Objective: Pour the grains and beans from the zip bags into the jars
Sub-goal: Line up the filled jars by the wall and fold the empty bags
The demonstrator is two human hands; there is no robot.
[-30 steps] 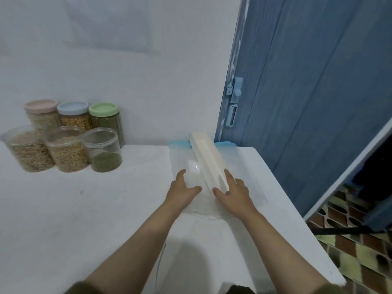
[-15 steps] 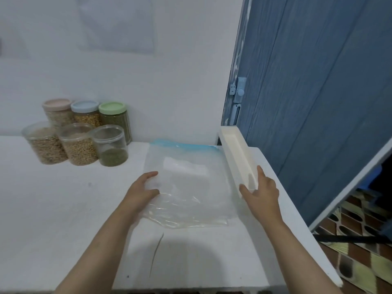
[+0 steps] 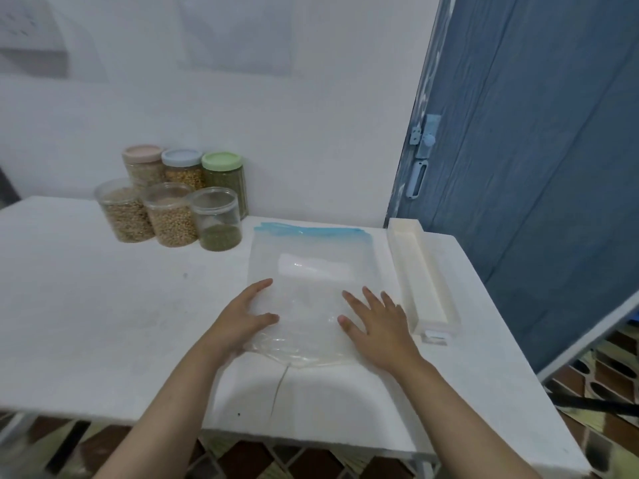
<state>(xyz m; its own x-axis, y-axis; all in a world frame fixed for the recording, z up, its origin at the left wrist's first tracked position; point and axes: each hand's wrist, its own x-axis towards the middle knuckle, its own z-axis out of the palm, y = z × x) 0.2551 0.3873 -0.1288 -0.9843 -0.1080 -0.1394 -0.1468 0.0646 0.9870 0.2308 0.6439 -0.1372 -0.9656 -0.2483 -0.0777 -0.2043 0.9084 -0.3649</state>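
White tabletop [image 3: 103, 305] fills the lower view, its near edge over a patterned brown floor. Closest to the camera, both forearms reach forward onto a clear zip bag [image 3: 311, 271] lying flat on the table. The left hand [image 3: 238, 323] rests on the bag's near left edge, fingers straight and spread, gripping nothing. The right hand [image 3: 377, 323] lies palm-down on the bag's near right part, fingers likewise straight and fanned. The bag looks empty — though its clear film makes that hard to judge — and its blue zip strip [image 3: 311, 231] runs along the far edge. Just beside the bag on the right, a long cream tray [image 3: 420, 271] lies lengthwise towards the wall. Farther back on the left stand three lidless jars [image 3: 169, 216] holding grains and green beans, and behind them, against the white wall, three lidded jars [image 3: 183, 167] — pink, blue and green lids. A blue door [image 3: 536, 167] closes off the right.
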